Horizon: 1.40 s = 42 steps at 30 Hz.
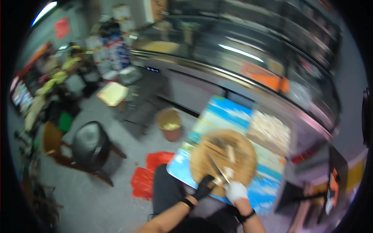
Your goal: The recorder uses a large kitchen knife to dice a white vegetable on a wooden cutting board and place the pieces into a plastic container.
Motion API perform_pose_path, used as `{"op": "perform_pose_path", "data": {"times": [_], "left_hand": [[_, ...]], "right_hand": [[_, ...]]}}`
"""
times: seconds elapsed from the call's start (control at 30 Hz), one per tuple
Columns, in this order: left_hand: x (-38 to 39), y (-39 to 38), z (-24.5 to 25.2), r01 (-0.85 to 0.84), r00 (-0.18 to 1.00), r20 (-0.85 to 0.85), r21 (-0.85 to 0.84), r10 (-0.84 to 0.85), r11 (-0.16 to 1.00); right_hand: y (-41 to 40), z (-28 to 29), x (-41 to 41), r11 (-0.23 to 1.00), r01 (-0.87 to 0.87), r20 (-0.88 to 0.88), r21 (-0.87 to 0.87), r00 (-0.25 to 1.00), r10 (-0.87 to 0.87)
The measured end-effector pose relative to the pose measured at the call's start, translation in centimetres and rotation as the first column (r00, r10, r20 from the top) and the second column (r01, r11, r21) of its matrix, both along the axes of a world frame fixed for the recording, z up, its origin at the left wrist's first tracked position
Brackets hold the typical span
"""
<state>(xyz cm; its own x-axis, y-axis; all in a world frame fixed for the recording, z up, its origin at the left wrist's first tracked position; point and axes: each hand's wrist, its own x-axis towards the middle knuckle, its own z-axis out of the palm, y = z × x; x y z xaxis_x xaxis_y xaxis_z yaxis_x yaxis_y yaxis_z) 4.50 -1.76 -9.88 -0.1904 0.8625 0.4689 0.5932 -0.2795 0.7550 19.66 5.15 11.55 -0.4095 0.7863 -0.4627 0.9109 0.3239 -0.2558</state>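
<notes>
My left hand (204, 187), in a black glove, steadies a pale piece of food (217, 180) near the front edge of a round wooden chopping board (244, 171). In a white glove, my right hand (236, 192) grips a knife (218, 168), its blade slanting up and left across the wood beside that piece. Small white cut bits (228, 171) lie right of the blade. Farther up the board is a longer pale strip (231, 153). Blur hides what kind of food this is.
The board stands on a blue patterned table (265, 192). A clear bin of white pieces (271, 131) sits at its far right. Left of the table are a bucket (169, 123), a red plastic bag (142, 182) and a wooden chair (90, 145). A glass display case (233, 52) runs behind.
</notes>
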Motion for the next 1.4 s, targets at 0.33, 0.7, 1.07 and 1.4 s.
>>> {"op": "perform_pose_path", "data": {"times": [0.33, 0.7, 1.07, 1.4], "left_hand": [[1.3, 0.4, 5.1, 0.028, 0.992, 0.127, -0.14, -0.01, 0.99], [0.3, 1.2, 6.0, 0.028, 0.993, 0.113, -0.123, -0.014, 0.992], [0.9, 0.6, 6.0, 0.05, 0.994, 0.107, -0.121, -0.037, 0.991], [0.7, 1.2, 1.5, -0.001, 0.992, 0.127, -0.047, 0.007, 0.999]], "right_hand": [[1.9, -4.5, 0.9, 0.984, 0.04, -0.054, 0.176, 0.998, -0.031], [1.9, -2.8, 2.8, 0.994, -0.036, -0.171, 0.105, 0.984, 0.053], [0.3, 0.5, 3.0, 0.997, 0.05, -0.087, -0.063, 0.995, -0.055], [0.9, -2.3, 3.0, 0.99, 0.084, -0.198, 0.111, 0.978, -0.061]]}}
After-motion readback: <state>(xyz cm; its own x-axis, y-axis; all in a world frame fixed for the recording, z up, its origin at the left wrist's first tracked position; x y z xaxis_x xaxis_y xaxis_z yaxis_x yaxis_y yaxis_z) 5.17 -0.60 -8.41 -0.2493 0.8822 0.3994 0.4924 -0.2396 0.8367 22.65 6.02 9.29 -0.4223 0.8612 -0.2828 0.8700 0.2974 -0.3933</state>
